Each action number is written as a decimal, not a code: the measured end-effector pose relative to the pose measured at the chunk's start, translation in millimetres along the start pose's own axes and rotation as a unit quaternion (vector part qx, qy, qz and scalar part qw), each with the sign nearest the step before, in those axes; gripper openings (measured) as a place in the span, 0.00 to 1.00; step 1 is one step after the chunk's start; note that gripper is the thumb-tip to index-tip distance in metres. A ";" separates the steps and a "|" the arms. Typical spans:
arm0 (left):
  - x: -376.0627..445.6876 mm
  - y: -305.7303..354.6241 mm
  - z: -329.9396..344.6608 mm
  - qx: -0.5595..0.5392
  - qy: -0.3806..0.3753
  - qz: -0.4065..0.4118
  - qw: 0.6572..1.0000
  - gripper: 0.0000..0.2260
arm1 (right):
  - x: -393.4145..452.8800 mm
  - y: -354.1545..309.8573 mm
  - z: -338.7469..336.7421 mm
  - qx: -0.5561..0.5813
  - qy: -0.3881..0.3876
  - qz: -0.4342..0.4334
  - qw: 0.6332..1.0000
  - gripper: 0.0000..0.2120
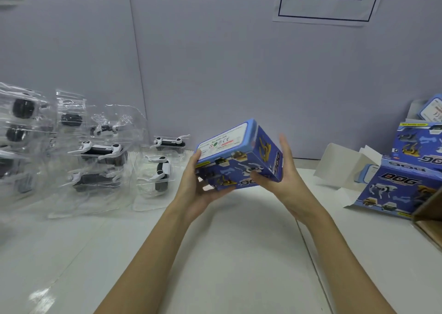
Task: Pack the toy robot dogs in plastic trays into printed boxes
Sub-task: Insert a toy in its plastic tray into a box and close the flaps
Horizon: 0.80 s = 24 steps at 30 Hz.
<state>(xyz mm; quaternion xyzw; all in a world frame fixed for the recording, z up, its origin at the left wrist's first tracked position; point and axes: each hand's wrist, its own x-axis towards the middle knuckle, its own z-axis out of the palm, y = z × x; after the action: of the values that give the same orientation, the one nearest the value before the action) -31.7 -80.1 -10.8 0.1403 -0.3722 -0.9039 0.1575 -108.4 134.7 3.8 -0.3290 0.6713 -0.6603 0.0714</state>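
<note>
A closed blue printed box (241, 155) marked DOG hangs tilted above the white table, held between both hands. My left hand (198, 187) grips its left end and underside, thumb on the near top edge. My right hand (282, 172) holds the right end, thumb on the front face and fingers straight up behind it. Several toy robot dogs in clear plastic trays (98, 155) lie stacked at the left. One tray with a white and black dog (160, 172) lies nearest the box.
More blue printed boxes stand at the right: one open with white flaps (392, 189), others stacked behind (418, 144). A brown carton edge (428, 211) juts in at the right border. A grey wall with a paper sign (327, 0) backs the white table (227, 242).
</note>
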 end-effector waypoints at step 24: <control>-1.2 -1.1 -1.6 0.222 -0.090 0.098 0.966 0.19 | 0.6 4.8 14.0 -0.034 0.079 0.038 0.996 0.31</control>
<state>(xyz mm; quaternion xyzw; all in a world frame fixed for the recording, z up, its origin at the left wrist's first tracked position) -30.3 -80.0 -12.6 0.0525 -0.5883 -0.7874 0.1764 -103.0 122.2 -2.1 -0.2522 0.7088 -0.6580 0.0325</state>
